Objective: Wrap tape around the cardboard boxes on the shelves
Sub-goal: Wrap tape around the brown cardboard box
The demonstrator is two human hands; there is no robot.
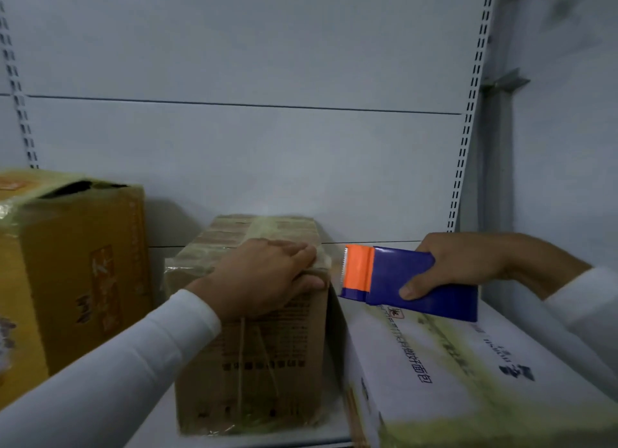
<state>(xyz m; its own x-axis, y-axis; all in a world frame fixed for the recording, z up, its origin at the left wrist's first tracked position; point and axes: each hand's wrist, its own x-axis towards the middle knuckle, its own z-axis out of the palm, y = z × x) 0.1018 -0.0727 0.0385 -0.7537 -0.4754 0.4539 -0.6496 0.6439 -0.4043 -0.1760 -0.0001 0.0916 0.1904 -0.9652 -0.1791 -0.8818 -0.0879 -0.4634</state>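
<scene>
Pressing flat, your left hand (267,273) pins tape on the brown cardboard box (254,330) at lower centre of the shelf (160,424) | right hand (461,263) grips the blue tape dispenser (401,280) just right of it | box looks stiff and light, tape slick: brace the top edge.

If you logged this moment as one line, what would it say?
left hand: pressing tape on middle box | right hand: holding tape dispenser above white box | stage: taping
</scene>
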